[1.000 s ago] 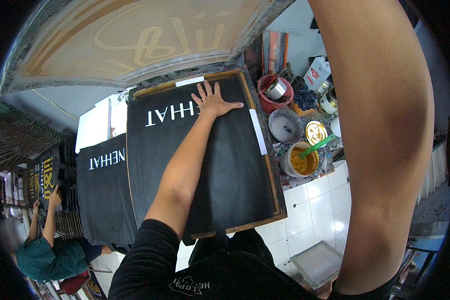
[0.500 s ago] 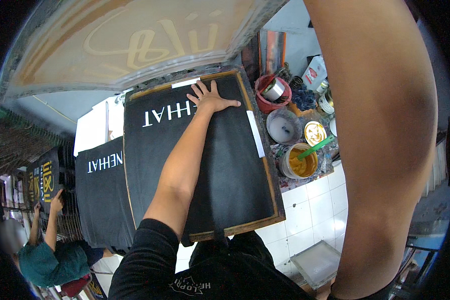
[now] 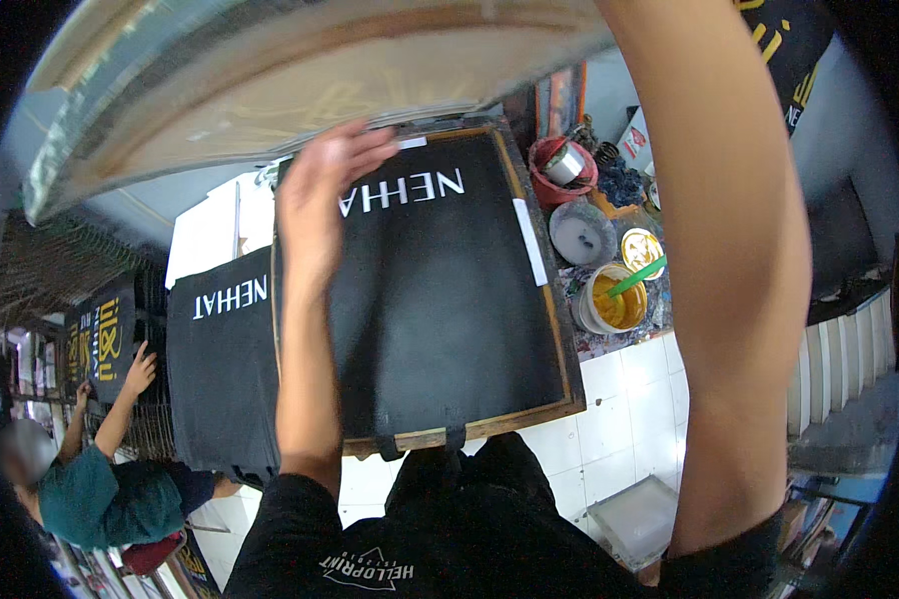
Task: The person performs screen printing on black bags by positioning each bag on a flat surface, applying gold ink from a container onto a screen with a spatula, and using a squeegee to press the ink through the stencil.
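A black tote bag [image 3: 440, 299] with white lettering lies flat on a wood-edged board [image 3: 484, 424], its straps hanging over the near edge. Raised above the bag's left side is my left hand [image 3: 315, 200], slightly blurred, with fingers stretched out and nothing held. It covers part of the lettering. Over the far edge of the board hangs a tilted printing screen [image 3: 300, 75] with a pale mesh and stained frame. My right arm [image 3: 729, 270] reaches up along the right side to the screen's right end; the hand lies beyond the picture's top edge.
Another printed black bag [image 3: 225, 369] lies left of the board. At right stand a tub of yellow ink [image 3: 619, 304] with a green spatula [image 3: 637, 276], a bowl [image 3: 581, 235] and a red bucket [image 3: 559, 170]. At far left a person [image 3: 110, 499] handles hanging black bags [image 3: 100, 339].
My left hand has lifted off the bag and moved left, uncovering more lettering. The screen sits at a different tilt, its face now more edge-on. The whole view has shifted somewhat.
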The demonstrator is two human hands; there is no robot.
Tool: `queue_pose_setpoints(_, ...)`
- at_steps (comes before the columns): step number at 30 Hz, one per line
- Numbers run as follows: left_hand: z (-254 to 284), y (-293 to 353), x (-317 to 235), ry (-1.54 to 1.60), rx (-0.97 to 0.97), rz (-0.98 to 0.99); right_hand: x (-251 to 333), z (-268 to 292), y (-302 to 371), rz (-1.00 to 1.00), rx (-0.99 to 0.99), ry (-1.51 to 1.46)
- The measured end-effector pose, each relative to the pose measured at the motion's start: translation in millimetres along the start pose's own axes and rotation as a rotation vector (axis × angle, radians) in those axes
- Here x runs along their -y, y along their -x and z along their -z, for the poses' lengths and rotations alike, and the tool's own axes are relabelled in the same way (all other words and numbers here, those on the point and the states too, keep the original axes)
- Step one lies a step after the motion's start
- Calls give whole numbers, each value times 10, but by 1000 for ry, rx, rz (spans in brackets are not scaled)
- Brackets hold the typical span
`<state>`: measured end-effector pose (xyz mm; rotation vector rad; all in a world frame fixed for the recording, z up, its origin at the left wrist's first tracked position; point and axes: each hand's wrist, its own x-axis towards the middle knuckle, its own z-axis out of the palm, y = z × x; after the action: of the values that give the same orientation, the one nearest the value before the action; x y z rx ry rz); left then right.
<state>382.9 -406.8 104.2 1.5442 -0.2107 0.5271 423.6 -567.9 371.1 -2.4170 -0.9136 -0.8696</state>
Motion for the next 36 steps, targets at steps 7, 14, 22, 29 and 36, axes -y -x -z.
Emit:
queue_pose_setpoints(7, 748, 2009, -900, 183, -92, 101, 198, -332, 1934, 15, 118, -129)
queue_pose_setpoints(14, 591, 3354, -350, 331, -332, 848, 205, -1097, 3492, 111, 325, -137)
queue_pose_setpoints(22, 729, 3474, -150, 385, -230, 1017, 116, -1310, 3286, 84, 492, -154)
queue_pose_setpoints(29, 737, 3463, -170, 385, -204, 1016, 233, -1084, 3352, 32, 870, -55)
queue_pose_setpoints(36, 699, 3469, -165, 400, -287, 1036, 285, -1396, 3599, 104, 586, -73)
